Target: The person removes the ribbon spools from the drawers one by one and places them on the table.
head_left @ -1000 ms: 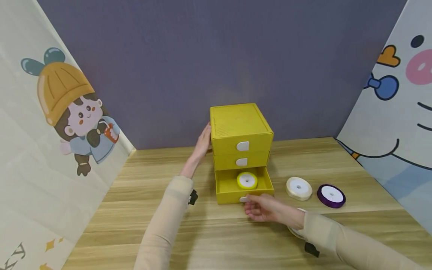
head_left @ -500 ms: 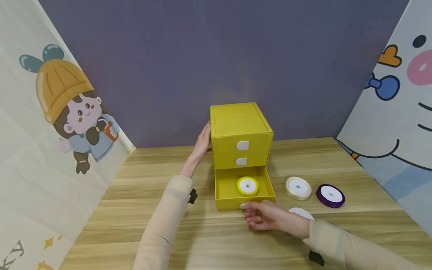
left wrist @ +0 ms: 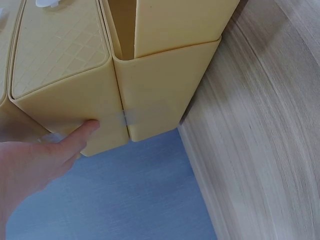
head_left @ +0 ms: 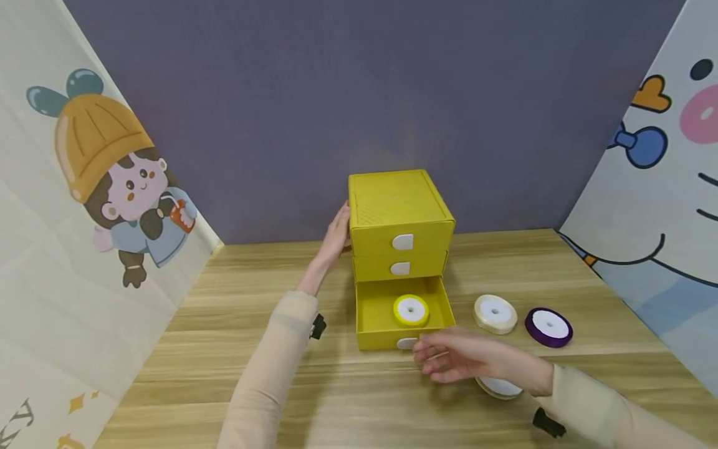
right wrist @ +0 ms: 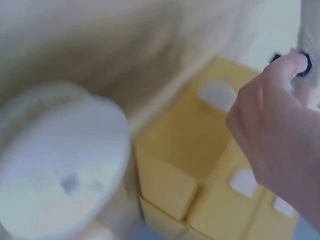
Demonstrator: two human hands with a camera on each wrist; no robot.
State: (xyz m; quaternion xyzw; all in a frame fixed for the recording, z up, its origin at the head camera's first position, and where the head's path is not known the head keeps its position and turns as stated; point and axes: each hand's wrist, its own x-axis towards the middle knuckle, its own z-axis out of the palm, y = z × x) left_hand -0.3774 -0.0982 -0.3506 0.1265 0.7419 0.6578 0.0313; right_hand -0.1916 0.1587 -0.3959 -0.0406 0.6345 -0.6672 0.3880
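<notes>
A small yellow chest of drawers (head_left: 399, 196) stands at the middle of the table, its bottom drawer (head_left: 373, 341) pulled out. Inside that drawer lies a ribbon spool (head_left: 411, 310) with a yellow edge and white face. My left hand (head_left: 335, 237) rests against the chest's left side; in the left wrist view its straight fingers (left wrist: 82, 134) touch the yellow wall. Just right of the drawer's white tab (head_left: 406, 343) is my right hand (head_left: 468, 355), fingers loosely bent and holding nothing. The two upper drawers are closed.
To the right of the chest lie a cream ribbon spool (head_left: 495, 313) and a purple one (head_left: 549, 327). Another pale spool (head_left: 501, 388) sits partly hidden under my right wrist. A grey-blue panel (head_left: 280, 125) rises behind the table, with printed cloths at both sides.
The bottom drawer has come further out toward me, with the yellow spool in it. My right hand has let go of the tab and shifted to the right. My left hand stays put.
</notes>
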